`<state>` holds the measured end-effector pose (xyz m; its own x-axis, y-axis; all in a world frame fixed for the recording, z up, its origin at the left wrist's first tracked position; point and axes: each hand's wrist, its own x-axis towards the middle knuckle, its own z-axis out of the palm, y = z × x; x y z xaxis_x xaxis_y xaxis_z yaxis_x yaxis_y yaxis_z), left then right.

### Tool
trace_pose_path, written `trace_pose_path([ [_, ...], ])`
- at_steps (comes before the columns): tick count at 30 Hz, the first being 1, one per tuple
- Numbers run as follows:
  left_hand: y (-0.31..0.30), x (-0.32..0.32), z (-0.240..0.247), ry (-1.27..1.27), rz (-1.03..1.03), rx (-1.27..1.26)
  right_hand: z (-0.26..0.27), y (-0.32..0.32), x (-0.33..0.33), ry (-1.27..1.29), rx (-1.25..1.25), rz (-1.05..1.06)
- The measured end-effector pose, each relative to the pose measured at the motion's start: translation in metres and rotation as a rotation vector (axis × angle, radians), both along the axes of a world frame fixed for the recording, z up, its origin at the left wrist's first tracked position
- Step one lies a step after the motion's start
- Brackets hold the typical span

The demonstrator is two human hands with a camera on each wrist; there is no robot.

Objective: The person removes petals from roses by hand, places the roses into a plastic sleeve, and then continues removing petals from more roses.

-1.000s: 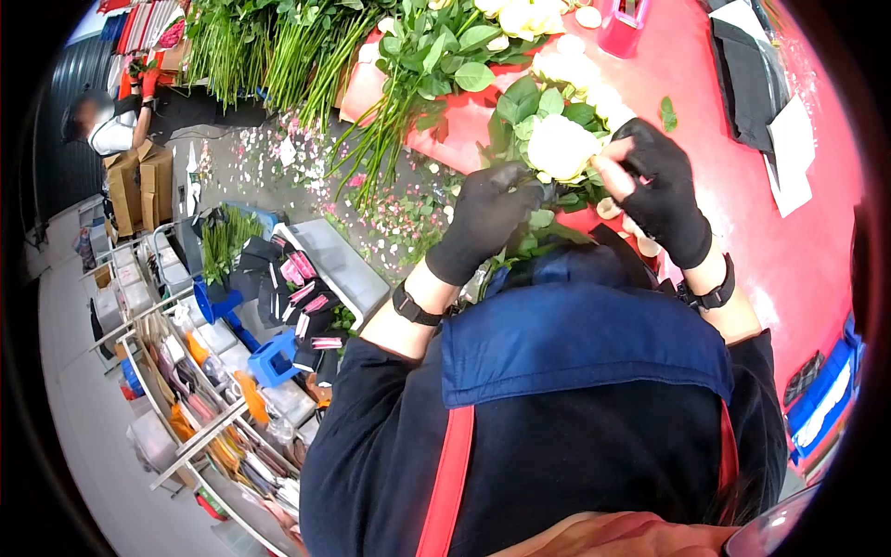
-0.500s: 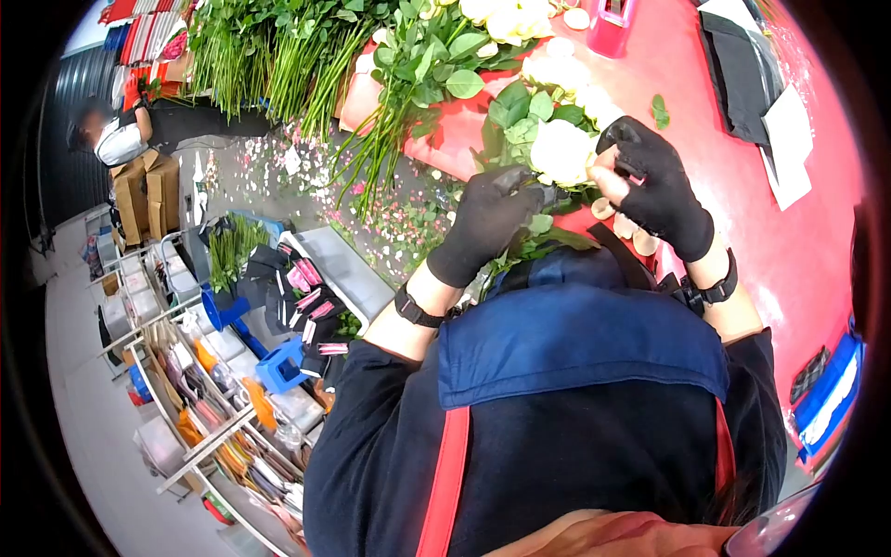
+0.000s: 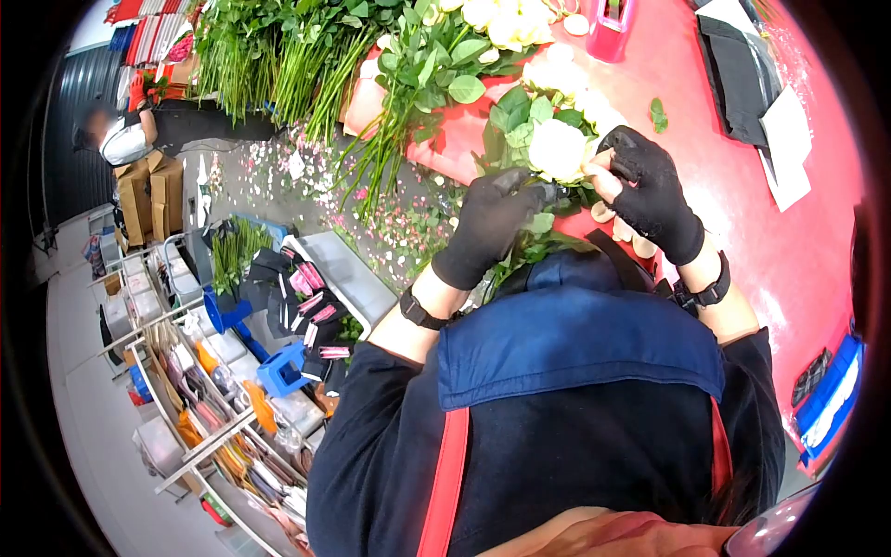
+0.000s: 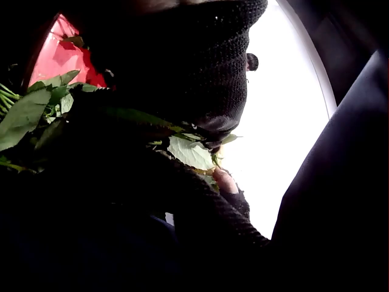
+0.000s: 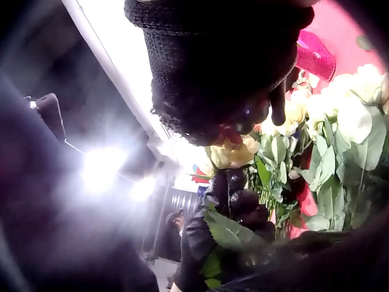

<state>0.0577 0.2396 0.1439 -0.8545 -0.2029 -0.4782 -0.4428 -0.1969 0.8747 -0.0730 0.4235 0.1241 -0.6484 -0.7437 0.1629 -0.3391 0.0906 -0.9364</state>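
A white rose (image 3: 557, 150) stands upright between the two gloved hands in the head view. My left hand (image 3: 489, 223), in a black fingerless glove, has its fingers curled round the stem just below the bloom; leaves stick out beneath it. On the bloom's right side, my right hand (image 3: 653, 192) pinches at an outer petal with thumb and forefinger. In the right wrist view the rose (image 5: 234, 153) looks pale yellow, with the left hand (image 5: 234, 204) under it. A leaf (image 4: 191, 152) shows by the left hand's fingers in the left wrist view.
More white roses (image 3: 520, 20) and green stems (image 3: 306, 70) lie across the red table (image 3: 733, 223). Loose petals (image 3: 624, 230) rest near the right wrist. A pink holder (image 3: 610, 32) and black sheets (image 3: 736, 79) are farther back. Another person (image 3: 121, 135) is at the far left.
The right hand has shifted slightly left, closer against the bloom. The left hand keeps its grip on the stem, and the head view has turned slightly.
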Motion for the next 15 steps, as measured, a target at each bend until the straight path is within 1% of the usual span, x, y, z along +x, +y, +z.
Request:
trace_pose_path([
  [4,0.000,0.000,-0.001,-0.008,0.022,0.035,0.001,-0.004,0.000,0.204,-0.120,0.024],
  [7,0.002,0.001,-0.005,0.042,0.046,0.108,0.013,-0.007,-0.001,0.473,-0.088,0.056],
  [10,-0.001,0.001,-0.005,0.014,-0.013,-0.009,0.011,-0.006,0.001,0.608,-0.004,0.038],
  [13,0.002,0.000,-0.004,0.018,0.005,-0.022,0.013,-0.008,0.008,0.715,-0.021,-0.046],
  [15,-0.003,0.001,-0.013,-0.015,-0.093,-0.222,0.015,-0.006,0.007,0.755,0.003,0.003],
])
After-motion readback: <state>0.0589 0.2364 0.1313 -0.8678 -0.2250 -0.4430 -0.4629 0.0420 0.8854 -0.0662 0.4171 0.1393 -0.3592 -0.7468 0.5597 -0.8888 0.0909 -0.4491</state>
